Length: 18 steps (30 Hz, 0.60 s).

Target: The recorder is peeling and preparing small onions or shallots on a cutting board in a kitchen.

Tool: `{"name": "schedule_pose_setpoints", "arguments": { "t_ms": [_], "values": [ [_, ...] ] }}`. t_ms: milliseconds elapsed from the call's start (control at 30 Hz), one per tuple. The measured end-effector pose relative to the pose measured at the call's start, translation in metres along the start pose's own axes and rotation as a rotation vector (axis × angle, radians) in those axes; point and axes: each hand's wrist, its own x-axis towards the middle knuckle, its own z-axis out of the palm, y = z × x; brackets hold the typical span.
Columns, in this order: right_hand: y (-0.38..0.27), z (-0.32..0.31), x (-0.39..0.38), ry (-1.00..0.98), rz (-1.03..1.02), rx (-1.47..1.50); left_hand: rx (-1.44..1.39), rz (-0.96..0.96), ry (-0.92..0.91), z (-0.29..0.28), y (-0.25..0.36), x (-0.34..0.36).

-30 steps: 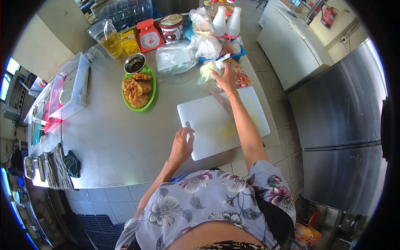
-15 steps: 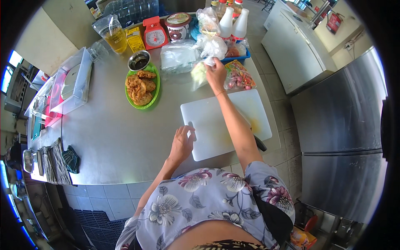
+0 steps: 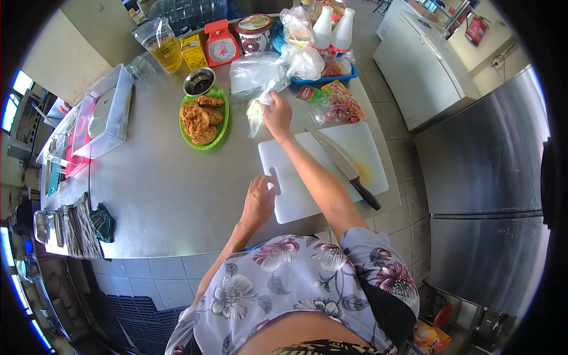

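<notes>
My right hand is closed on the gathered top of a clear plastic bag with pale greenish-white pieces inside. It holds the bag above the steel table, just beyond the far left corner of the white cutting board. My left hand lies at the board's left edge beside its handle slot, holding nothing, fingers loosely apart. A large knife with a black handle lies across the board, partly behind my right forearm. Left of the bag, fried brown pieces sit on a green oval plate.
A metal bowl of dark sauce touches the plate. Farther back stand a red kitchen scale, a tub, clear bags, white-capped bottles and a blue tray. A packet of small red onions lies right; a plastic bin left.
My right hand has moved left with the bag, toward the green plate. The knife and a green packet by the onions now show from behind my arm. My left hand stays put.
</notes>
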Motion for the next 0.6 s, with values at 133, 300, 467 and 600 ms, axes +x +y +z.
{"name": "schedule_pose_setpoints", "arguments": {
  "t_ms": [133,300,467,600],
  "values": [
    [0.006,-0.006,-0.005,0.006,-0.049,0.052,0.006,-0.010,-0.001,0.000,-0.001,-0.001],
    [0.021,-0.029,-0.008,-0.197,-0.053,-0.079,0.002,-0.010,-0.012,0.003,0.002,-0.001],
    [0.016,-0.061,0.003,-0.296,-0.085,-0.057,0.007,0.011,-0.005,0.003,0.002,0.000],
    [0.011,-0.077,0.029,-0.257,-0.124,0.183,0.015,0.066,0.028,0.002,0.000,0.003]
  ]
}}
